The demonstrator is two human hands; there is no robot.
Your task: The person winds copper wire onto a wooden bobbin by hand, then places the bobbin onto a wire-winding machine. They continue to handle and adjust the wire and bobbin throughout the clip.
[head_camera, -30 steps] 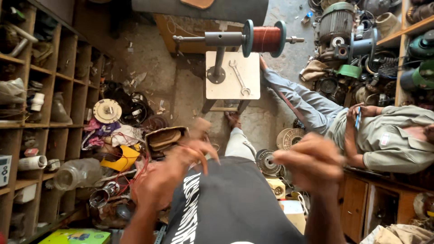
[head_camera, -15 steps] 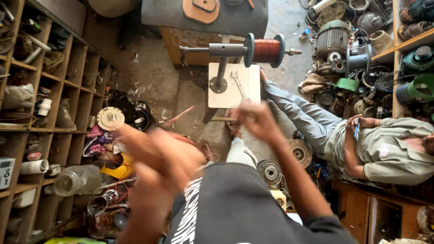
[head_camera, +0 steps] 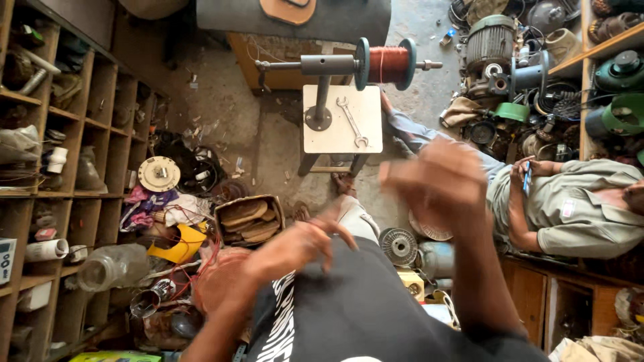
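Copper wire spool (head_camera: pixel 389 64) and spanner (head_camera: pixel 352 121) lie beyond the blurred left hand (head_camera: pixel 295 247) and right hand (head_camera: pixel 435 179), grips unclear.

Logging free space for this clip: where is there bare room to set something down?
Bare patches: the white square stool top right of the steel spanner, and the concrete floor between the wooden shelves and stool. Crowded: motor parts at right, the scrap pile at left.

The person wears a black T-shirt (head_camera: pixel 362 315) with bold white printed markings down the front. Both forearms are bare, without sleeves. The left hand (head_camera: pixel 295 245) and right hand (head_camera: pixel 436 181) are motion-blurred, seemingly without gloves.
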